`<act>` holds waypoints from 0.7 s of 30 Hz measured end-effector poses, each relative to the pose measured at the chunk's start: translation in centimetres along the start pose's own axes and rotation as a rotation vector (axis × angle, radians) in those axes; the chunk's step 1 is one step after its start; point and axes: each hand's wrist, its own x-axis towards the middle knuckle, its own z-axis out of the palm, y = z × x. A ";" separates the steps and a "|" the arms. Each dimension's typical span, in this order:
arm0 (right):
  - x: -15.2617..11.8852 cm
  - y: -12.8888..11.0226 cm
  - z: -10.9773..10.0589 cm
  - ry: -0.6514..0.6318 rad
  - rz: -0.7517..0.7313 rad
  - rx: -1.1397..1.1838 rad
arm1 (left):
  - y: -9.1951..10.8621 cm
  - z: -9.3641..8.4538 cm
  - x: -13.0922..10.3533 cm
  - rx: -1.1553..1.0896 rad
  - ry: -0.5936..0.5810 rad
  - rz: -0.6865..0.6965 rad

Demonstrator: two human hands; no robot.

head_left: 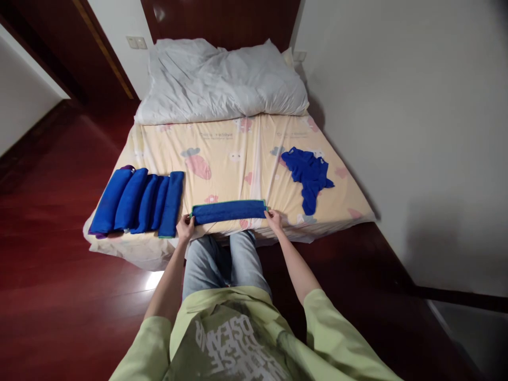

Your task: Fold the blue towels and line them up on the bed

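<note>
Hands pinch both ends of a folded blue towel (229, 211) stretched between them, left hand (184, 228) and right hand (273, 219) closed on it at the bed (238, 153) edge, with rolled towels (137, 201) just left.

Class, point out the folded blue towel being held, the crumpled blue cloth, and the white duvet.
folded blue towel (229, 211), head view, middle of strip.
crumpled blue cloth (308, 173), head view, centre.
white duvet (222, 82), head view, middle.
</note>
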 end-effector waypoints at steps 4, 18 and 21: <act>0.0 0.0 0.1 0.003 -0.001 0.000 | 0.3 0.0 -0.6 -0.029 0.022 -0.007; -0.7 -0.7 0.2 0.041 -0.020 -0.072 | 0.0 0.2 -0.6 0.016 0.092 0.009; -1.0 -1.1 0.2 0.038 -0.078 -0.122 | 0.1 0.4 -1.0 0.000 0.131 0.061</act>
